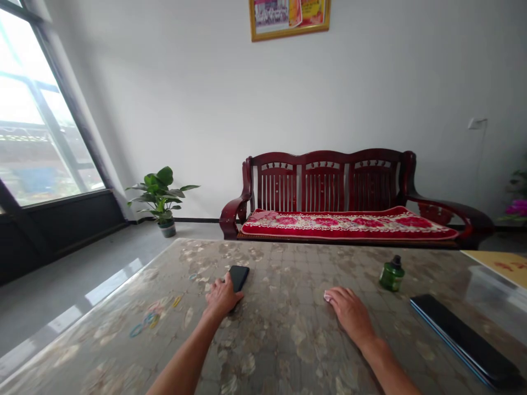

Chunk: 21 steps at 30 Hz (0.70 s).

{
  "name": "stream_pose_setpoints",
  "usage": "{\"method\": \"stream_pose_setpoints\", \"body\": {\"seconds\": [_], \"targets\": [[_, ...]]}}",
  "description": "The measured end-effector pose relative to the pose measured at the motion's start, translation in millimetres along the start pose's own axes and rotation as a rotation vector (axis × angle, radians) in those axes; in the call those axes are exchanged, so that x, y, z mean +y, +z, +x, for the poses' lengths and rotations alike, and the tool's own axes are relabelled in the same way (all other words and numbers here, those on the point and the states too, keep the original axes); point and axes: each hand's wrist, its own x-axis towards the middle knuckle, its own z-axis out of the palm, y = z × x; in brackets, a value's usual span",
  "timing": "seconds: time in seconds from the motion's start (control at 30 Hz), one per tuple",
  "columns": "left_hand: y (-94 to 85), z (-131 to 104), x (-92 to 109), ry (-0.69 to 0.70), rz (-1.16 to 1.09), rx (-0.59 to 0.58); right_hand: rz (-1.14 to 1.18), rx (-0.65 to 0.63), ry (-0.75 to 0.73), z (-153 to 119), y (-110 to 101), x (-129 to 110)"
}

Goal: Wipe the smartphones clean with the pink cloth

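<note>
A black phone lies on the patterned tablecloth, left of the middle. My left hand is at its near left side, fingers wrapped around its edge and covering part of it. Further right, my right hand rests low over the cloth with its fingers together, and a small whitish-pink piece shows at the fingertips. Several coloured rubber bands lie to the left of my left hand.
A green bottle with a dark cap stands beyond my right hand. A long dark case, a clear plastic box and a yellow sheet lie at the right. Behind the table are a red wooden bench and a potted plant.
</note>
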Motion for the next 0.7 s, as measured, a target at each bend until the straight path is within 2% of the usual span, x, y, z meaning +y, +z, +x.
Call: {"method": "stream_pose_setpoints", "body": {"seconds": [0.23, 0.43, 0.7], "targets": [[-9.0, 4.8, 0.1, -0.029, 0.042, -0.035, -0.061, 0.03, -0.068, -1.8, 2.4, 1.1], [-14.7, 14.1, -5.5, -0.052, -0.061, -0.061, -0.077, 0.056, -0.094, -2.9, 3.6, 0.6], [-53.4, 13.5, -19.3, -0.071, -0.332, -0.133, -0.01, 0.107, -0.054, -2.2, 3.9, -0.1]]}}
